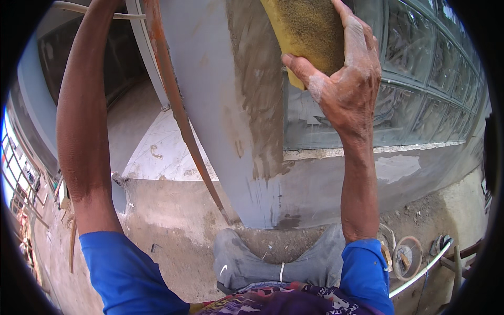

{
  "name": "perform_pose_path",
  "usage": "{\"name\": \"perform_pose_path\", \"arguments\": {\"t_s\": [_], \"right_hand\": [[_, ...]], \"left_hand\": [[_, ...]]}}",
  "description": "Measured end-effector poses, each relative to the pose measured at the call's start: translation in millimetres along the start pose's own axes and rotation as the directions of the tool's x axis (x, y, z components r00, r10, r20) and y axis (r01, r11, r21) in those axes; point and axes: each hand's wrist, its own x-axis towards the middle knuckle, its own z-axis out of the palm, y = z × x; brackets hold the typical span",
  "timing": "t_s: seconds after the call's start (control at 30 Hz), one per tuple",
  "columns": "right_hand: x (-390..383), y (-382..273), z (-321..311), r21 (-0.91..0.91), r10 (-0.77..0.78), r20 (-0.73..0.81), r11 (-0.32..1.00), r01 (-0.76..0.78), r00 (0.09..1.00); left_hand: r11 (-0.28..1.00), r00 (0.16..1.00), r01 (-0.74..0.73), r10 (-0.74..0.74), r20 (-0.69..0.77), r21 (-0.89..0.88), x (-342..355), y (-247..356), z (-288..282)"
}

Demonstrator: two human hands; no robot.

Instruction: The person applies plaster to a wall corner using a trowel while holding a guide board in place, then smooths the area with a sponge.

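My right hand [346, 79] is closed around a thick yellow sponge [310, 34], thumb along its near edge and fingers along its right side. White dust coats the thumb and knuckles. The sponge's broad face is dark and gritty, and its upper end passes out of the picture. Behind it are a damp brown strip of plaster [257, 105] and a glass block window [404, 42]; whether the sponge touches either I cannot tell. My left forearm [84, 115] reaches up past the top edge, where the left hand is out of sight.
A rusty, orange-brown upright bar [181, 118] leans along the grey wall [202, 68]. Left of it is a doorway with a pale floor [163, 152]. A white pipe [420, 273] and a round hoop-like thing [407, 257] lie at lower right. Grit covers the ground by my knees.
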Motion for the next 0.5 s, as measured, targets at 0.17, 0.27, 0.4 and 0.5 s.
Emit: {"name": "perform_pose_path", "arguments": {"t_s": [0.17,0.27,0.4,0.5], "right_hand": [[8,-6,12,0.007,-0.076,0.035,0.997,0.076,0.996],[-20,-3,17,-0.063,-0.059,0.184,0.995,0.072,0.981],[-65,-25,11,-0.062,0.005,0.356,0.998,0.018,0.934],[-123,-33,4,-0.079,0.019,0.511,0.997,0.025,0.859]], "left_hand": [[1.0,1.0,-0.015,0.014,0.013,0.018,2,-2,1],[0.999,0.999,-0.03,0.029,0.026,0.03,0,-3,-1],[0.998,1.0,-0.01,0.011,-0.007,0.066,-5,-1,-3],[0.997,0.999,-0.021,0.023,-0.028,0.071,-6,-1,1]]}}
